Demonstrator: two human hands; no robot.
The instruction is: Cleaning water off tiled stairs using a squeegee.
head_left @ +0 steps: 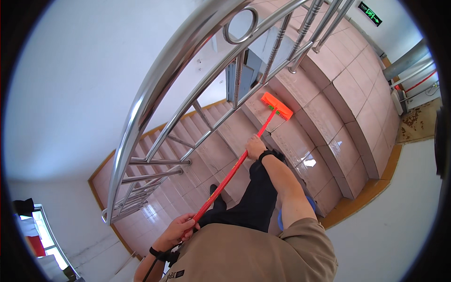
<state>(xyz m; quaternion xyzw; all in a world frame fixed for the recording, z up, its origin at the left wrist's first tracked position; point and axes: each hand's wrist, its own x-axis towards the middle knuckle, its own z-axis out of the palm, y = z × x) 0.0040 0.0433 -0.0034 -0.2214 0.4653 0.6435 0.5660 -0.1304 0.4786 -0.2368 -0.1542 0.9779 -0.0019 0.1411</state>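
Stairs [331, 120] of pink tile run between steel railing [136, 115] and white wall [394, 197]; I watch left hand [180, 229] and right hand [256, 147], apart, clamped on the red broom [227, 178], its orange head [283, 109] near a step's railing-side edge.

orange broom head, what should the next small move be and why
I'd probably draw the orange broom head toward the body along the same step: it is near the metal railing, more of that tread lies nearer the person, and the right hand and left hand both grip the red handle.
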